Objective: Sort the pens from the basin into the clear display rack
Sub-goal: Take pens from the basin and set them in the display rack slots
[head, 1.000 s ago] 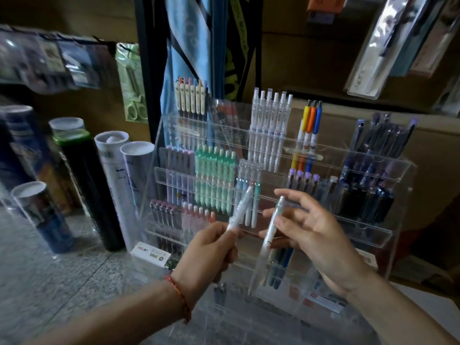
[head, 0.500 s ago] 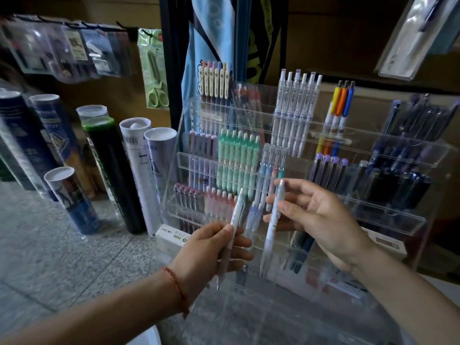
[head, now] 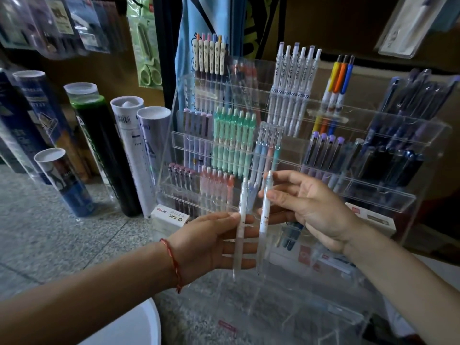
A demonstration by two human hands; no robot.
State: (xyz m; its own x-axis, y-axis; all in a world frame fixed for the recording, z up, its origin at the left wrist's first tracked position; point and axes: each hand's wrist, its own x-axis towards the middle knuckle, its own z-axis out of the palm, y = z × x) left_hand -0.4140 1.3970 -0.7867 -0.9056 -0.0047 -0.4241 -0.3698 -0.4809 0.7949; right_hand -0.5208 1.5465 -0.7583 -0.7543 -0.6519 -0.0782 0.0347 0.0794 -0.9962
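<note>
While the left hand (head: 211, 242) pinches a translucent white pen (head: 242, 200) upright between thumb and straight fingers, the right hand (head: 313, 210) pinches a second white pen (head: 262, 232) just beside it, both before the clear display rack (head: 388, 199); what seems the white basin (head: 142, 324) shows at lower left

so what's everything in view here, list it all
display rack: one, clear, centre right
green pens: one row, mint, second tier
white pens: six, white, top tier
bright pens: three, yellow orange blue, top tier
dark pens: many, navy, rack's right side
tubes: several, mixed, floor at left
scissors: one pack, green, hanging upper left
basin: one, white, bottom left
left pen: one, pale, before the rack
right pen: one, pale, beside it
left hand: pinches left pen
right hand: pinches right pen
</note>
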